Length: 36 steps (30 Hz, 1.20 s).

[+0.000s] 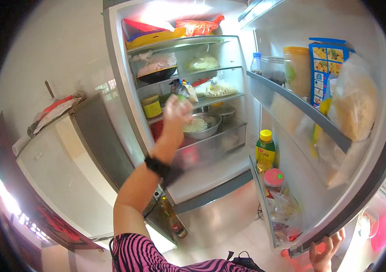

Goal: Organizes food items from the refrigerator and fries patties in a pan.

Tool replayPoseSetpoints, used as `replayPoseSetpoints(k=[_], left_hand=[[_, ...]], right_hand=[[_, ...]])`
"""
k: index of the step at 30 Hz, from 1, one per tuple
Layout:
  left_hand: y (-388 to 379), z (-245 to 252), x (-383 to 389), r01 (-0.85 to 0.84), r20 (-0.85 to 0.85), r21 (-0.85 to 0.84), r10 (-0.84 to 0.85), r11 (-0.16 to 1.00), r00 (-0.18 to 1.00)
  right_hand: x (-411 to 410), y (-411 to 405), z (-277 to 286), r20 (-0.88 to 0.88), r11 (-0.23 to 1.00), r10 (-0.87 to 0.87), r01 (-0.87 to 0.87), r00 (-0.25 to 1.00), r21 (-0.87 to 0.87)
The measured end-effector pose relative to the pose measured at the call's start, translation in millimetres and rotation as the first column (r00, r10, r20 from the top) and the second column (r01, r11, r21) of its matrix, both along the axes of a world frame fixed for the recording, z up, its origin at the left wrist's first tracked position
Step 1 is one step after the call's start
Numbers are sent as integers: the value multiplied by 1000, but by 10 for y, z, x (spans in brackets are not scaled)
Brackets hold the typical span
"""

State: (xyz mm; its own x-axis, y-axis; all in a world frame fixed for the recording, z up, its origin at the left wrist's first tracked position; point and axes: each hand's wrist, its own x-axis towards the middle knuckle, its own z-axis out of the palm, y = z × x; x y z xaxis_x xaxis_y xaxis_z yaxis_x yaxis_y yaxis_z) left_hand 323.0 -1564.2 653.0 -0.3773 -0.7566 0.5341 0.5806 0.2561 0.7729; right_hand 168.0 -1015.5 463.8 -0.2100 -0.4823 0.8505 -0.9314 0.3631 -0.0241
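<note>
My left hand (178, 108), with a dark band on its wrist, reaches into an open refrigerator (210, 183). It is motion-blurred in front of the middle shelves. Something green shows at its fingertips, but I cannot tell whether it is held. Close by are a yellow-labelled jar (151, 106), a printed plastic packet (183, 89) and a metal bowl (210, 131) of white food. At the lower right, my right hand (325, 251) grips the bottom outer edge of the refrigerator door (346, 207).
Bagged food (199, 27) fills the top shelf. A black bowl (157, 75) sits below it. Door racks hold a blue box (329, 68), a plastic bag (356, 102), a yellow-capped bottle (265, 149) and a pink-lidded jar (274, 178). Bottles (179, 230) stand beside a cabinet (67, 176) at left.
</note>
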Motion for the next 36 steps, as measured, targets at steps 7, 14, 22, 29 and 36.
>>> replayPoseSetpoints(k=[7, 14, 22, 29, 36], left_hand=[[2101, -935, 490, 332, 450, -500, -87, 800, 889], [2879, -914, 876, 245, 351, -777, 76, 579, 933], [2213, -1302, 1572, 112, 385, -578, 149, 809, 911], [1270, -1540, 1456, -284, 179, -563, 450, 776, 875], [-26, -1896, 350, -448, 36, -676, 633, 585, 773]], right_hand=[[-69, 20, 80, -141, 889, 359, -292, 923, 353], [304, -329, 463, -41, 641, 675, -557, 737, 528], [1467, -593, 472, 66, 762, 370, -344, 927, 548], [1673, -375, 154, 180, 771, 14, -125, 983, 624], [1891, 139, 315, 300, 735, -402, 110, 865, 669]])
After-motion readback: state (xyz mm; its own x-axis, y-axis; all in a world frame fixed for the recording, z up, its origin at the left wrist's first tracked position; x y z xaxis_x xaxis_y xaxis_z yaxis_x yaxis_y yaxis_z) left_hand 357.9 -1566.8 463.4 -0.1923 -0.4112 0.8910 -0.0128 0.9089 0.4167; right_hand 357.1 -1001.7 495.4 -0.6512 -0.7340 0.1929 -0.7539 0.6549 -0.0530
